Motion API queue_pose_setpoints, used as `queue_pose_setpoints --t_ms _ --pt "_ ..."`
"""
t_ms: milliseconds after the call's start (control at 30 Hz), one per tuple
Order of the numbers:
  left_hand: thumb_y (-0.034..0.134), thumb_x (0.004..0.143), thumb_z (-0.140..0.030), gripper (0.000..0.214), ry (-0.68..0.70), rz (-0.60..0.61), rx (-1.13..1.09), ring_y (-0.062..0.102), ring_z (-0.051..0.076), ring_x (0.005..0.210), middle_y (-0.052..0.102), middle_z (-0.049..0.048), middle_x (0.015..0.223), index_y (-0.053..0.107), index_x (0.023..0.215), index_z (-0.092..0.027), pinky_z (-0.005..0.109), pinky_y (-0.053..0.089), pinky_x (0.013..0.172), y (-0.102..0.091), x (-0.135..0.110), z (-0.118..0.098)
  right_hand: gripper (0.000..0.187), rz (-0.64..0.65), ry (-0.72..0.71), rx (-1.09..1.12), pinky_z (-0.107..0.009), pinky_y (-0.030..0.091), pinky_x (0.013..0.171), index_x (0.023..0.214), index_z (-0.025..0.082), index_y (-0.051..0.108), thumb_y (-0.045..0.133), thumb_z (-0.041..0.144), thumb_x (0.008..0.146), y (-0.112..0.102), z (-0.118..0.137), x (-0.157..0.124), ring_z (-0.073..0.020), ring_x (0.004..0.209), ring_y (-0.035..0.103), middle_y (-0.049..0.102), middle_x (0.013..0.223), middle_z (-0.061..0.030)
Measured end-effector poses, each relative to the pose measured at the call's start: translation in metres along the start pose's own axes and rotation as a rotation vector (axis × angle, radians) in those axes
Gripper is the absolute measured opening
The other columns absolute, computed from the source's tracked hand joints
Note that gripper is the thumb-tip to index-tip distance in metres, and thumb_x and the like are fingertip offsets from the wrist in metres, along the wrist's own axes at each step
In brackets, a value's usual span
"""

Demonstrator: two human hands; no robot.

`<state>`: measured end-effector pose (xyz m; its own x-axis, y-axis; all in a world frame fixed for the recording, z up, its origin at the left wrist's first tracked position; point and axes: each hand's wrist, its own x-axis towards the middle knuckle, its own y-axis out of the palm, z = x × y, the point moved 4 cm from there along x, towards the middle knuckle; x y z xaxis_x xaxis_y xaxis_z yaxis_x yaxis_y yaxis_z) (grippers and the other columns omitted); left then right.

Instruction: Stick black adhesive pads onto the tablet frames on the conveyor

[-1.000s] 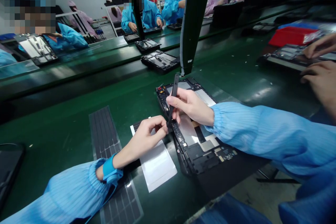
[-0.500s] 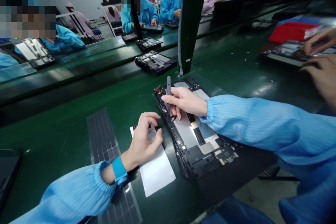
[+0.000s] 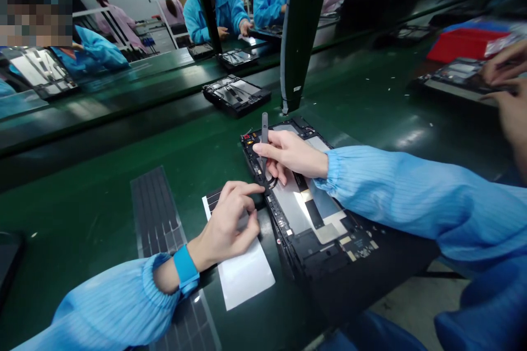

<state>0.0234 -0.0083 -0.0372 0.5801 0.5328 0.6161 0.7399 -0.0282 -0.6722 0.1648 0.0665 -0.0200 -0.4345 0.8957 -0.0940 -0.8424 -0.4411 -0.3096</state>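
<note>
My right hand (image 3: 288,154) grips a slim black spudger (image 3: 264,140), held upright with its tip down at the edge of an opened tablet chassis (image 3: 313,230). The chassis lies on the green belt, showing metal plates and black parts. My left hand (image 3: 228,219) sits over a white sheet (image 3: 242,279). Its index finger lies along a small black strip (image 3: 214,198) that runs toward the spudger's tip. Whether that hand grips the strip is hidden by the fingers.
A strip of dark pads (image 3: 156,214) lies left of the sheet. A dark upright post (image 3: 302,27) rises behind the chassis. A co-worker's hands (image 3: 508,85) work over another tablet (image 3: 457,77) at right, near a red bin (image 3: 467,44). More tablets sit on the far belt (image 3: 234,96).
My left hand has moved from a pinch over the sheet to reaching along the black strip. The spudger now stands more upright. The whole view has drifted slightly.
</note>
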Motion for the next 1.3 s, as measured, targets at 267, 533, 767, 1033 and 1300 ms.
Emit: queue_pose_setpoints --t_ms 267,533,767,1033,1300 --pt "0.044 0.072 0.001 0.020 0.035 0.029 0.014 0.048 0.020 0.089 0.059 0.0104 0.103 0.038 0.078 -0.018 0.037 0.043 0.075 0.003 0.000 0.000 0.020 -0.020 -0.005 -0.040 -0.014 0.033 0.025 0.078 0.016 0.038 0.045 0.031 0.089 0.000 0.001 -0.001 -0.0078 0.027 0.048 0.052 0.043 0.0042" --pt "0.042 0.075 -0.001 0.017 0.081 0.108 0.205 0.047 0.021 0.086 0.060 0.0113 0.104 0.039 0.079 -0.017 0.038 0.044 0.074 0.004 0.000 -0.006 0.014 -0.111 -0.121 -0.042 -0.014 0.031 0.023 0.082 0.018 0.035 0.042 0.028 0.090 0.001 0.005 -0.005 -0.0072 0.025 0.045 0.050 0.043 0.0075" --pt "0.043 0.078 -0.003 0.011 0.043 0.222 0.396 0.047 0.027 0.099 0.052 0.0179 0.120 0.041 0.080 -0.014 0.042 0.045 0.081 0.010 0.000 -0.014 0.015 -0.100 -0.089 0.084 -0.016 0.035 0.023 0.085 0.020 0.030 0.038 0.031 0.092 0.001 -0.003 -0.001 -0.0095 0.024 0.046 0.051 0.042 0.0080" --pt "0.045 0.079 -0.005 0.012 -0.025 0.174 0.257 0.045 0.026 0.110 0.050 0.0181 0.122 0.040 0.086 -0.014 0.042 0.043 0.092 0.002 -0.004 -0.019 0.017 -0.090 -0.043 0.191 -0.018 0.040 0.024 0.084 0.020 0.031 0.041 0.032 0.090 -0.001 -0.008 0.002 -0.0104 0.026 0.047 0.048 0.040 0.0088" --pt "0.042 0.080 -0.013 0.009 -0.225 0.206 0.062 0.028 0.026 0.131 0.051 0.0188 0.121 0.043 0.089 -0.015 0.039 0.035 0.103 0.012 -0.014 -0.035 0.021 -0.129 0.007 0.290 -0.019 0.039 0.026 0.077 0.019 0.036 0.045 0.035 0.088 0.000 0.000 0.002 -0.0095 0.029 0.046 0.046 0.042 0.0071"
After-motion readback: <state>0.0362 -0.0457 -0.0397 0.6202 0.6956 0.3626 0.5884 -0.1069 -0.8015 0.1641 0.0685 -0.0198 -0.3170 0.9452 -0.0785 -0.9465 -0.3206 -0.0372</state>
